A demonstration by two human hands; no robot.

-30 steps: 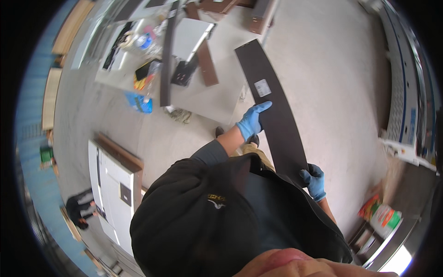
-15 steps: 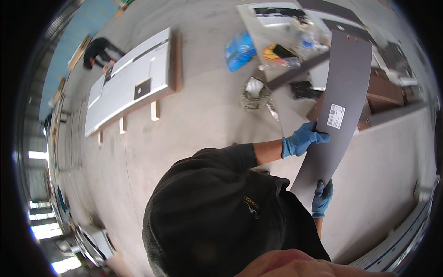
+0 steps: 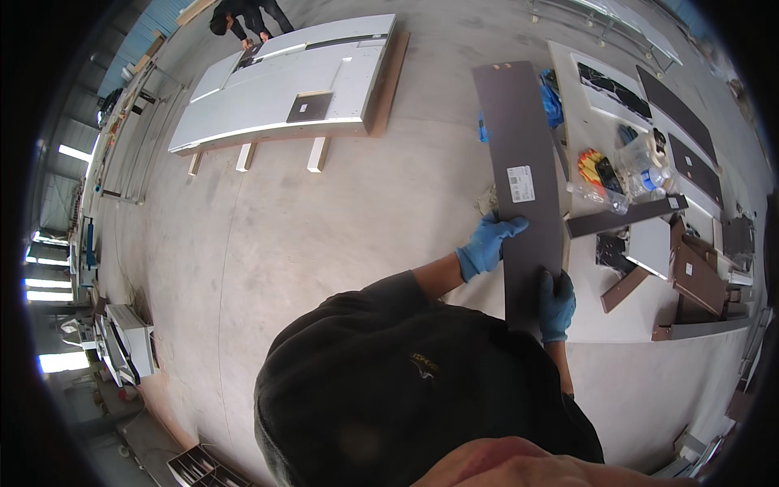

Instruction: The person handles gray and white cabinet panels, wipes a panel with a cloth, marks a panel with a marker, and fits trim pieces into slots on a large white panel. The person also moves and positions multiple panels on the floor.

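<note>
A long dark grey-brown board with a white label stands out in front of me, held in both hands. On its left edge my left hand, in a blue work glove, is closed with the thumb over the face. Lower down, my right hand, gloved in the same blue, grips the right edge near the board's near end. The fingers behind the board are hidden. Part of a blue bag shows behind the board.
At the far left a large white panel assembly rests on wooden blocks, with another person bending at its far side. To the right, a table carries dark boards, plastic bottles, gloves and brown panels.
My view has turned to the right. The board, still in both hands, has swung left to stand more upright in the picture, and more of the table shows.
</note>
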